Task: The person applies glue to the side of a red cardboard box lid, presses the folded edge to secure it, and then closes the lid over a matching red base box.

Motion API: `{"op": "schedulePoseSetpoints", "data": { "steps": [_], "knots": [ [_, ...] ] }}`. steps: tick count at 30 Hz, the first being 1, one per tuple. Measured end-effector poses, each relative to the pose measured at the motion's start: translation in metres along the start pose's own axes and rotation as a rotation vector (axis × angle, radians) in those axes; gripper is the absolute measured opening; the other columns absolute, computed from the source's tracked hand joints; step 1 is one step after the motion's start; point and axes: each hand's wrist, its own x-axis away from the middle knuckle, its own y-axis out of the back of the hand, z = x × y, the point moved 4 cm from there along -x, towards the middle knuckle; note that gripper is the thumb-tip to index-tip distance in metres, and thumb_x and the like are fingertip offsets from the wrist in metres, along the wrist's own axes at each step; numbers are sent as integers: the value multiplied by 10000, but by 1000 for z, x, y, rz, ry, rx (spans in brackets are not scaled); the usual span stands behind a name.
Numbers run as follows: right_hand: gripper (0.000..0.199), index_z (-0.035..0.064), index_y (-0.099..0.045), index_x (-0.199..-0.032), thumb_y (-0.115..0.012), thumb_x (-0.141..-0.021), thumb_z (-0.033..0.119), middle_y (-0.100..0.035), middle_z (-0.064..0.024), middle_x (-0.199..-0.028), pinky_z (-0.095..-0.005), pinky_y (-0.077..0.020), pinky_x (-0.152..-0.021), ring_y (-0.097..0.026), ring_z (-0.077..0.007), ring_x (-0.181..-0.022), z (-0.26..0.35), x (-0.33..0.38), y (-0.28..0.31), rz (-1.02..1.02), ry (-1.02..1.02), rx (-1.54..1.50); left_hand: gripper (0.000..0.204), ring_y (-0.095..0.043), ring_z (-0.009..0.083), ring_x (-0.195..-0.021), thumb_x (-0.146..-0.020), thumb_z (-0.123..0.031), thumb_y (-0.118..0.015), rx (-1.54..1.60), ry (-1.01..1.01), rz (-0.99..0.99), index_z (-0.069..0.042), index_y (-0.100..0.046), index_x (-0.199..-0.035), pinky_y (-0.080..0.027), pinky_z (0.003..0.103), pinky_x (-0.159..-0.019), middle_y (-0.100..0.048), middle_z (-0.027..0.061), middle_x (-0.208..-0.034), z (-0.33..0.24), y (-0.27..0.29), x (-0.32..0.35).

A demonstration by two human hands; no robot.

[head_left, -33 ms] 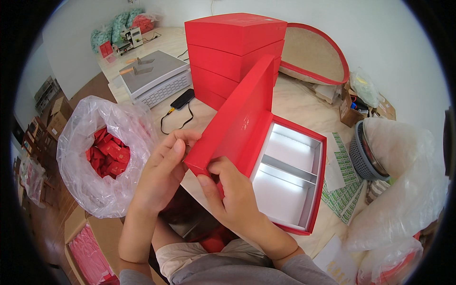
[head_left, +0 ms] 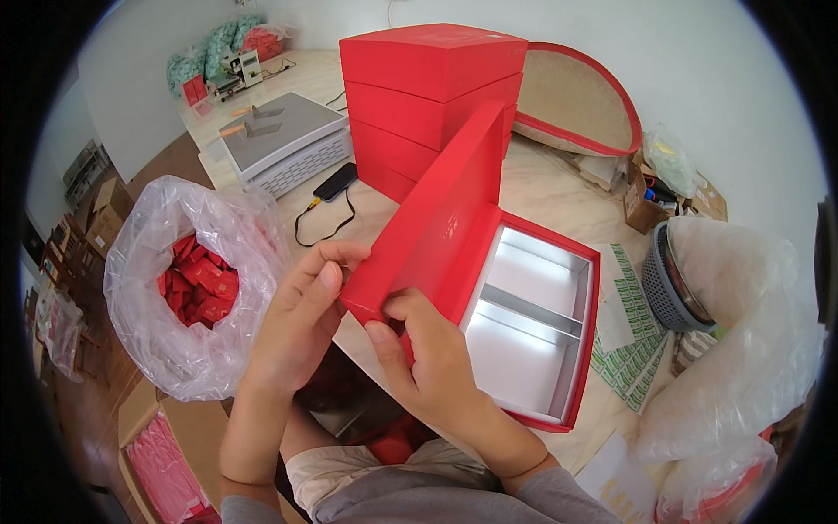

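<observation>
A red gift box stands on the table with its hinged lid [head_left: 436, 227] raised and tilted toward me. Its silvery-white tray [head_left: 524, 349] has two compartments parted by a grey divider, with nothing lying in them. My right hand [head_left: 423, 349] grips the near lower corner of the lid, thumb in front and fingers curled over the edge. At the lid's left side, my left hand [head_left: 301, 306] has bent fingers against the same corner; some of its fingertips are hidden there. Behind the lid rises a stack of closed red boxes [head_left: 393, 105].
To the left sits a clear plastic bag [head_left: 253, 253] of small red packets, above a carton [head_left: 140, 410] of pink material. A grey-topped machine [head_left: 288, 140] and a phone [head_left: 336, 182] lie farther back. Green sticker sheets [head_left: 633, 349] and a grey basket [head_left: 668, 279] are at the right.
</observation>
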Motion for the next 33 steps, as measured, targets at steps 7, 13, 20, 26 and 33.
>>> {"op": "schedulePoseSetpoints", "data": {
  "steps": [7,13,20,26,33],
  "knots": [
    [107,-4,-529,-963,-574,-873,32,-524,-147,-809,-342,-447,-572,-543,-301,-648,-1,-2,7,-29,22,-105,337,-458,193,-1156,-894,-233,-591,-317,-312,-69,-2,-548,-1135,-331,319,-1001,-513,90,-1169,6,-2,11],
    [151,-11,-564,-975,-612,-832,-14,-576,-134,-869,-297,-479,-590,-586,-258,-684,5,2,15,-289,133,-168,348,-457,193,-1166,-849,-134,-652,-401,-360,-48,-8,-553,-1159,-404,343,-955,-463,93,-1214,8,-12,13],
    [274,15,-649,-983,-699,-721,-47,-624,-123,-826,-256,-485,-535,-611,-209,-642,14,2,20,-187,303,212,346,-471,188,-1155,-855,-124,-652,-446,-408,-62,-19,-553,-1170,-417,344,-950,-458,88,-1214,9,-12,14],
    [313,21,-659,-927,-705,-628,-60,-624,-115,-817,-256,-480,-510,-618,-223,-654,13,3,21,-165,480,329,333,-475,183,-1148,-859,-100,-642,-445,-428,-52,-23,-555,-1171,-422,340,-943,-461,90,-1213,10,-12,15],
    [142,10,-632,-911,-633,-784,-53,-651,-139,-813,-269,-503,-600,-636,-224,-680,3,-1,29,-124,316,40,330,-487,184,-1136,-855,-97,-646,-446,-409,-66,-27,-562,-1166,-432,332,-924,-472,88,-1205,9,-12,15]
  ]
}}
